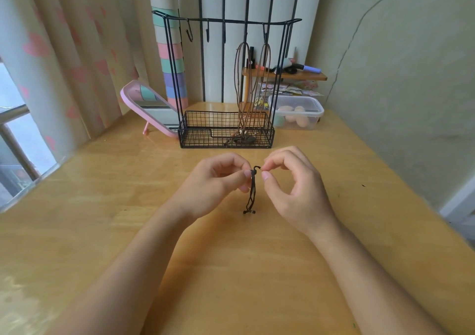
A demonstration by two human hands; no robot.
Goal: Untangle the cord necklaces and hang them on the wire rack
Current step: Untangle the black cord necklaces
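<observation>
A black cord necklace [252, 193] hangs bunched between my hands above the wooden table [128, 206], its two beaded ends just touching the tabletop. My left hand [218, 180] pinches the cord's top at a small knot or bead. My right hand [290, 180] pinches the short loop of cord right beside it. Behind them stands the black wire rack [226, 77] with a row of hooks along its top bar. Two brown cord necklaces [253, 85] hang from the right-hand hooks, their pendants lying in the rack's basket base.
A pink-framed mirror [146, 106] leans left of the rack. At the back right sit a clear lidded plastic box [298, 113] and a small wooden shelf [285, 75] with pens. Curtains and a window line the left side, a wall the right.
</observation>
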